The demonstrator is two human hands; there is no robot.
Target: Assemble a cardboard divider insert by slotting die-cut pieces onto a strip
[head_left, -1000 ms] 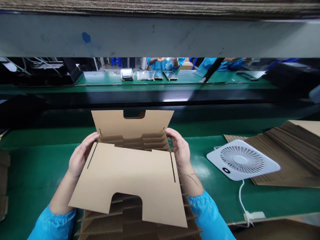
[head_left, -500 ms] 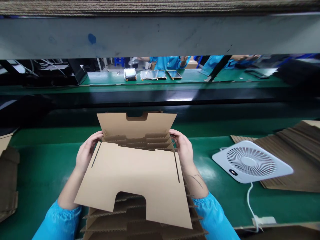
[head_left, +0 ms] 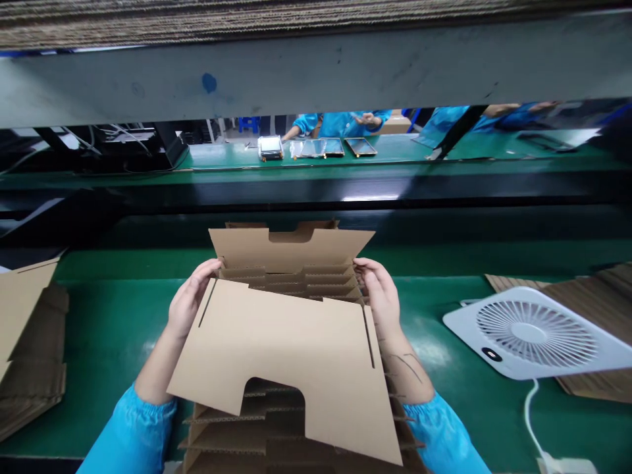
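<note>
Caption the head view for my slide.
Left hand and right hand hold a slotted cardboard sheet over stacked dividers beside a fan.

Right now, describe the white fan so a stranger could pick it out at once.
Start at the near green bench. Right of the right hand, a flat fan lies face up, partly on a cardboard stack. It is the only white, round-grilled thing there, trailing a cord.
</note>
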